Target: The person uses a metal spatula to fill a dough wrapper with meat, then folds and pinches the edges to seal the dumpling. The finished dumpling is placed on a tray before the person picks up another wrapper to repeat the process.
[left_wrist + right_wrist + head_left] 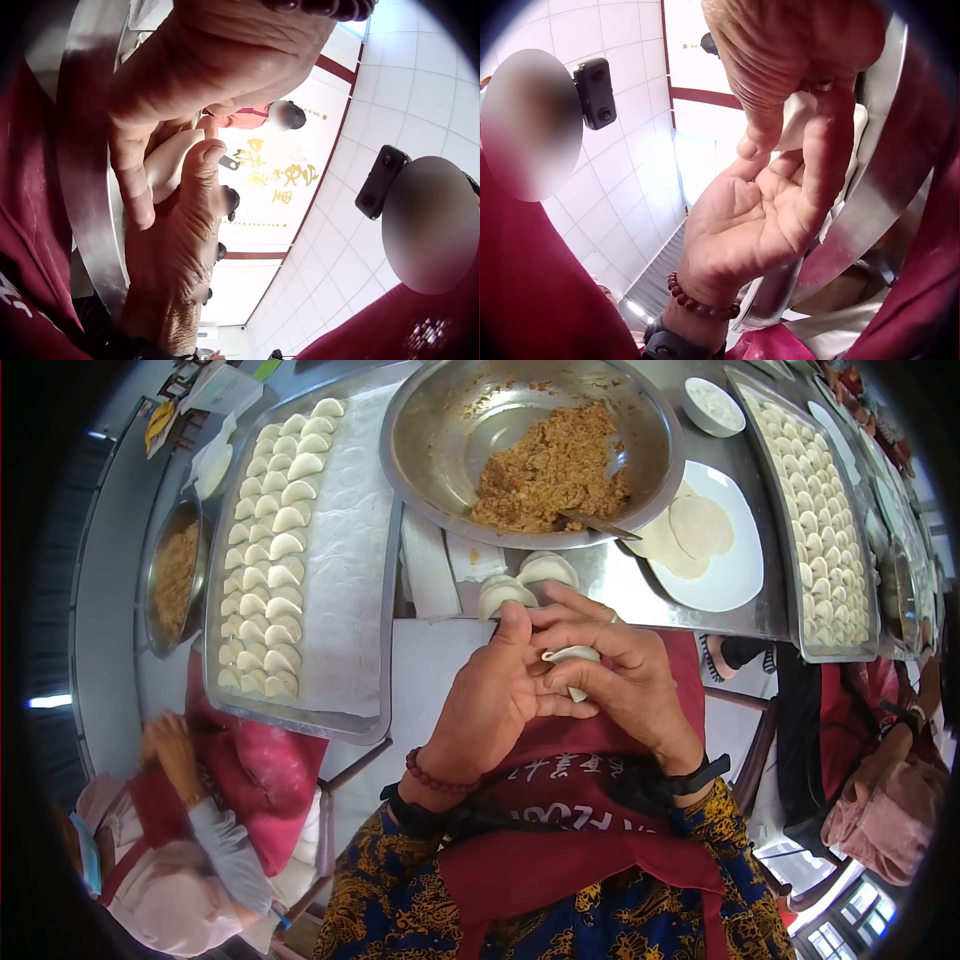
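A pale folded dumpling (572,655) is between my hands, above the apron and in front of the table edge. My right hand (640,675) pinches it between thumb and fingers; its white dough (796,124) shows under the thumb in the right wrist view. Palm up, my left hand (490,695) lies under and beside it with fingers extended, as the right wrist view shows. In the left wrist view the dumpling's smooth side (171,166) appears between both hands. Two folded dumplings (548,568) sit on the table edge just beyond my fingers.
A large steel bowl (430,460) of brown filling stands ahead, a utensil handle (600,525) at its rim. To its right, a white plate (735,575) bears round wrappers (700,525). Trays of dumplings stand left (345,650) and right (835,650). People sit on both sides.
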A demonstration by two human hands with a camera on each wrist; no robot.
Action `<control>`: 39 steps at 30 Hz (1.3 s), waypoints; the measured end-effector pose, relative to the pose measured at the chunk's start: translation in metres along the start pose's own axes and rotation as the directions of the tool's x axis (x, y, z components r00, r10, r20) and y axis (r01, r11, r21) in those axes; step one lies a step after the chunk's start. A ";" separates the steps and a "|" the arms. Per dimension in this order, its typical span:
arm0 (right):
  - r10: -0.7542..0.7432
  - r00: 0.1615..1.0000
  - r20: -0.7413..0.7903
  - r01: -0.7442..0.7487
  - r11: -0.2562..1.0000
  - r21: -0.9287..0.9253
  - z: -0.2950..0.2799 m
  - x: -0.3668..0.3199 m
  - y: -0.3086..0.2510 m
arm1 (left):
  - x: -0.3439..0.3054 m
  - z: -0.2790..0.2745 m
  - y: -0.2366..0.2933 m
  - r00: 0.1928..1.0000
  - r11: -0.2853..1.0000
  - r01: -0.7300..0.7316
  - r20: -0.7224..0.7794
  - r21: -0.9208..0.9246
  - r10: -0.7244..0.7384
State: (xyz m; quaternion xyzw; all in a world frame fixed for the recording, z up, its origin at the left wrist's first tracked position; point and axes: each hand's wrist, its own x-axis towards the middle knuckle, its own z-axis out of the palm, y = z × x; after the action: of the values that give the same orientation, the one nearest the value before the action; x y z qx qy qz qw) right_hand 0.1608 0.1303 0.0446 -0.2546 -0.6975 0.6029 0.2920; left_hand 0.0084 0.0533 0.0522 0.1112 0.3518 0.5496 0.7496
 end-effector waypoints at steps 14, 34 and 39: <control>-0.006 1.000 -0.026 0.006 0.999 0.031 -0.002 -0.005 0.002 | -0.002 0.009 0.002 1.000 1.000 0.005 0.001 0.024 -0.005; 0.034 0.995 -0.089 -0.026 0.995 0.094 -0.005 -0.003 -0.009 | -0.003 0.016 0.000 0.998 0.998 -0.058 -0.018 -0.002 0.058; -0.118 0.992 -0.051 0.113 0.990 -0.089 -0.008 -0.004 0.001 | -0.002 0.017 -0.003 0.998 0.998 -0.064 0.005 0.002 0.064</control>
State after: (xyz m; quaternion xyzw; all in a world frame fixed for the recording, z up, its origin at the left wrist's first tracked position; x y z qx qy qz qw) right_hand 0.1693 0.1333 0.0439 -0.2428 -0.7279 0.5471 0.3345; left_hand 0.0214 0.0541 0.0633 0.1246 0.3469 0.5726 0.7323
